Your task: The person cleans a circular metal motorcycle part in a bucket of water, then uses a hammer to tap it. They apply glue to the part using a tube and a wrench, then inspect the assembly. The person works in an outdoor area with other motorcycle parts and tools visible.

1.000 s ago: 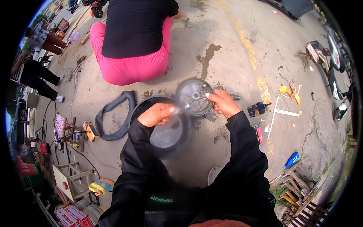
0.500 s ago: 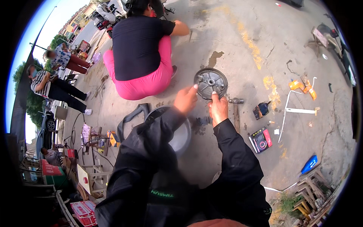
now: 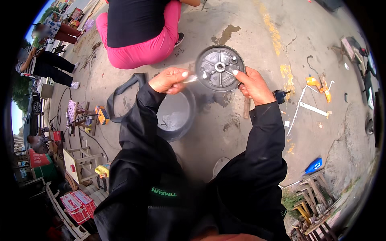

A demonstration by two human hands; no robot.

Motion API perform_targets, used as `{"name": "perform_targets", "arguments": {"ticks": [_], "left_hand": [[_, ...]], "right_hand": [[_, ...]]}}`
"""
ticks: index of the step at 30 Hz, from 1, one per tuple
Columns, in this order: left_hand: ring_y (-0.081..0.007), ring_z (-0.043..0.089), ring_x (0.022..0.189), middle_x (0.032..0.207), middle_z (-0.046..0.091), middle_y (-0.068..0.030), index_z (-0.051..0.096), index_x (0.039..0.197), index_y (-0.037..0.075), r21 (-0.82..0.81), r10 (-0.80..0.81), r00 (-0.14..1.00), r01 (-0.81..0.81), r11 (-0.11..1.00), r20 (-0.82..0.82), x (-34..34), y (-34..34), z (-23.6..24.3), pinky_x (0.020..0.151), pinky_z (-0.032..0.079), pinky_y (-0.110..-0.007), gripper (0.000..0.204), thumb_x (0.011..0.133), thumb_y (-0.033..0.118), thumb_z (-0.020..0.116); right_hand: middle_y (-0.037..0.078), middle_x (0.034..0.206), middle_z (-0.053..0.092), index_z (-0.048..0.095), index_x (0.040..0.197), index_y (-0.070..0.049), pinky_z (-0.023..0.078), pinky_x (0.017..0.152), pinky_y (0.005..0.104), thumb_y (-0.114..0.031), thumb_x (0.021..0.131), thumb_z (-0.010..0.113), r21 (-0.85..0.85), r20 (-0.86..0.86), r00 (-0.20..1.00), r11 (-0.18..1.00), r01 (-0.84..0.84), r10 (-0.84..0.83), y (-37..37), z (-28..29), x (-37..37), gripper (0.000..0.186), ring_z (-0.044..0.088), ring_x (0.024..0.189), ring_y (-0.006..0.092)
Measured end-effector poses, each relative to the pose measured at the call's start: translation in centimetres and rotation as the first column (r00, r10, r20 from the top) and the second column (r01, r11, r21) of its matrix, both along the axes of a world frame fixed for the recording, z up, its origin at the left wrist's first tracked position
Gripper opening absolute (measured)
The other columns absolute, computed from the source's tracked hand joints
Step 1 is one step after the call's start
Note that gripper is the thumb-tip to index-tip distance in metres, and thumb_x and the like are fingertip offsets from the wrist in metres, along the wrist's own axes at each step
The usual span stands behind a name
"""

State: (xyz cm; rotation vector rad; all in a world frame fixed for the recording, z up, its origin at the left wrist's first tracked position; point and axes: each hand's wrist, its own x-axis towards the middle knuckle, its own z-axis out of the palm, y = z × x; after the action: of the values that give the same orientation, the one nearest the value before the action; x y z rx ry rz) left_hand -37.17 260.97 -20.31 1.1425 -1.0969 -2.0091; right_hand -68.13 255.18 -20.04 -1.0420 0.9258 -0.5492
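Observation:
A round grey metal brake plate [image 3: 215, 82], ribbed and with a hub hole in its centre, is held up off the ground. My right hand [image 3: 255, 85] grips its right edge, thumb on the front face and fingers behind. Just left of the plate, my left hand [image 3: 168, 80] is closed, pinching a small pale, shiny piece [image 3: 190, 78] between thumb and fingers. This piece is blurred and points at the plate's left rim; whether it touches the plate I cannot tell. A grey basin [image 3: 189, 119] stands on the ground below my left hand.
A hammer handle [image 3: 247, 107] shows below the plate. Beside my right wrist is a dark container [image 3: 281, 96]. A black strap [image 3: 113, 100] lies left of the basin. Ahead squats a person in pink trousers [image 3: 136, 56]. Wooden stools [image 3: 311, 193] stand at lower right.
My left hand has come away from the plate to the left and now shows a pale piece in its fingers. The plate has risen slightly and moved left, with my right hand on its edge.

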Motion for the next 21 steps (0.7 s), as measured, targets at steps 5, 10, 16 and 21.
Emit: {"name": "perform_targets", "arguments": {"ticks": [5,10,16,21], "left_hand": [[-0.0044,0.027,0.046,0.065,0.036,0.0049,0.056,0.116,0.006,0.000,0.248,0.968,-0.248,0.969,-0.040,-4.0,2.9,-1.6,0.041,0.022,-0.021,0.033,0.103,0.035,0.051],[-0.0032,0.030,0.046,0.063,0.038,0.0047,0.059,0.100,0.007,-0.085,0.047,0.988,-0.059,0.995,-0.145,1.2,1.5,-3.0,0.040,0.022,-0.020,0.035,0.101,0.041,0.054],[-0.0032,0.030,0.043,0.061,0.036,0.0055,0.059,0.111,0.004,-0.041,0.186,0.979,-0.190,0.981,-0.084,2.7,4.3,-1.6,0.039,0.022,-0.020,0.037,0.102,0.039,0.052],[-0.0027,0.028,0.042,0.060,0.036,0.0049,0.058,0.125,0.000,-0.056,0.144,0.981,-0.152,0.987,-0.130,6.3,3.9,-2.5,0.039,0.022,-0.020,0.045,0.101,0.037,0.053]], "right_hand": [[-0.007,0.064,0.041,0.057,0.094,-0.006,0.022,0.042,0.0227,-0.024,0.095,0.059,0.016,-0.046,0.955,0.956,0.293,-0.292,3.3,-0.6,2.3,0.019,0.031,0.047,0.0017],[-0.007,0.066,0.045,0.058,0.093,-0.005,0.024,0.044,0.0221,-0.023,0.095,0.060,-0.084,-0.073,0.943,0.944,0.318,-0.324,4.8,2.4,4.0,0.019,0.034,0.050,0.0019],[-0.002,0.068,0.050,0.055,0.084,-0.004,0.029,0.045,0.0233,-0.022,0.094,0.062,-0.112,-0.163,0.928,0.941,0.319,-0.334,5.2,1.8,7.7,0.022,0.035,0.049,0.0041],[-0.001,0.070,0.050,0.054,0.084,-0.004,0.027,0.042,0.0234,-0.020,0.095,0.061,-0.079,-0.099,0.958,0.962,0.261,-0.268,5.3,2.0,9.5,0.021,0.034,0.048,0.0042]]}}
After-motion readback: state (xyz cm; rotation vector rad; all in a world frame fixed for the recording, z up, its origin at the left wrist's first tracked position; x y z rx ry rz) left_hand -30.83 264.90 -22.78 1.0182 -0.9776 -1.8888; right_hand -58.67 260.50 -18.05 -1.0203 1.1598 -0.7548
